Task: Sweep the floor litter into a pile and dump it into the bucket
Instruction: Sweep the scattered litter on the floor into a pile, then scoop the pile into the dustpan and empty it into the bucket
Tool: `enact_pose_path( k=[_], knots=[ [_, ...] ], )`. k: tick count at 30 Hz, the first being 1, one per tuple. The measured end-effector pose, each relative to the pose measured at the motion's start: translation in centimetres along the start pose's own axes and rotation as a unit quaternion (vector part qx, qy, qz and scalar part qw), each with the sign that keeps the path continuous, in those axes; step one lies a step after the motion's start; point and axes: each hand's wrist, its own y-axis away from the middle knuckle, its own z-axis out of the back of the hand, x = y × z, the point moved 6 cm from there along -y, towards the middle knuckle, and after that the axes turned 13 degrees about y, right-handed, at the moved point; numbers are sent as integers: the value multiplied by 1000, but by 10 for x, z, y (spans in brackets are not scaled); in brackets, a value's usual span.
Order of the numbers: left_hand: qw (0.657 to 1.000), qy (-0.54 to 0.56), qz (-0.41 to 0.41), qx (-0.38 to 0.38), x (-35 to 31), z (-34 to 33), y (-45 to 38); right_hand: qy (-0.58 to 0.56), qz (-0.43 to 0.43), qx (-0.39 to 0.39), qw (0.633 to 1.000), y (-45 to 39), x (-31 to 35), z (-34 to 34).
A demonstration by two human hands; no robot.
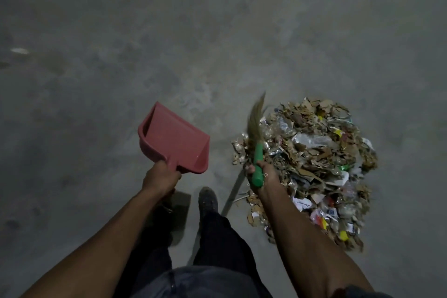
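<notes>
Pile point(312, 167) sat just right of your right hand point(260, 173), which gripped the broom point(257, 150), brush pointing away; your left hand point(160, 178) gripped the dustpan point(173, 136) left of the pile, bucket unseen.

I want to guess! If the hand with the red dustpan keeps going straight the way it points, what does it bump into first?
Probably nothing: past the left hand and its dustpan lies only bare floor.

Bare forearms point(104, 232); dark trousers point(217, 239); shoe point(207, 199), apparently dark.
</notes>
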Motion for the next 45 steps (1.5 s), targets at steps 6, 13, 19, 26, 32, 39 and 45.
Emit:
enact_pose_path(
  k=[6, 13, 19, 26, 32, 39, 45],
  knots=[
    [997, -22, -27, 67, -21, 18, -26, 52, 21, -31, 998, 48, -9, 30],
    [983, -60, -64, 163, -53, 45, -36, 155, 48, -38, 986, 127, -47, 5],
    [968, -93, -93, 213, -84, 48, -34, 243, 131, -102, 956, 180, -81, -2],
    [948, -97, -148, 266, -108, 13, 4, 231, 188, -161, 941, 216, -108, 14],
    [933, -120, -172, 294, -84, -27, 42, 248, 218, -186, 925, 238, -143, 78],
    [941, -99, -168, 276, -12, -89, 130, 290, 248, -218, 898, 266, -195, 180],
    [948, -46, -132, 287, 41, -155, 209, 314, 235, -255, 884, 303, -226, 271]
  ],
)
